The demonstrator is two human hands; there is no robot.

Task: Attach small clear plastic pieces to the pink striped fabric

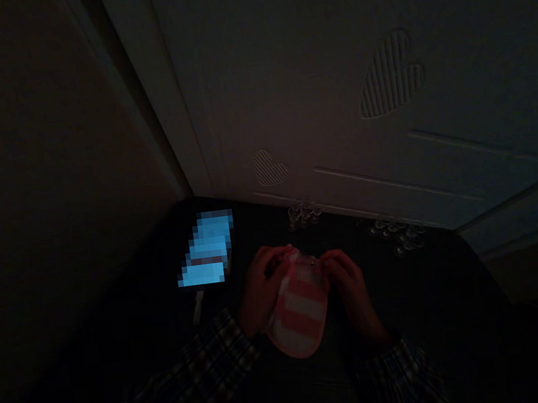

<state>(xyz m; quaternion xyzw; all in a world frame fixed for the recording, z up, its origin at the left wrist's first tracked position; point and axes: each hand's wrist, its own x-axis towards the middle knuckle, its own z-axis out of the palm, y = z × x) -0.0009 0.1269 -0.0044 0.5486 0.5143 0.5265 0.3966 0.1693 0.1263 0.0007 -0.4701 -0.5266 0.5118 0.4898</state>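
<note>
The scene is very dark. A pink-and-white striped cloth piece (304,315) with a rounded lower end hangs between my hands; its exact kind is hard to make out. My left hand (256,288) pinches its upper left edge, thumb and fingers closed together. On the opposite side, the fingers of my right hand (352,286) are closed on the upper right edge. Between the fingertips, the top of the cloth is partly hidden and dim.
A lit phone-like screen (209,248), blurred into blocks, lies left on the dark surface (316,388) with a pale cable (197,307). Small shiny rounded pieces (398,234) sit in two clusters along the back. Behind stands a pale panel (295,93) with raised hearts.
</note>
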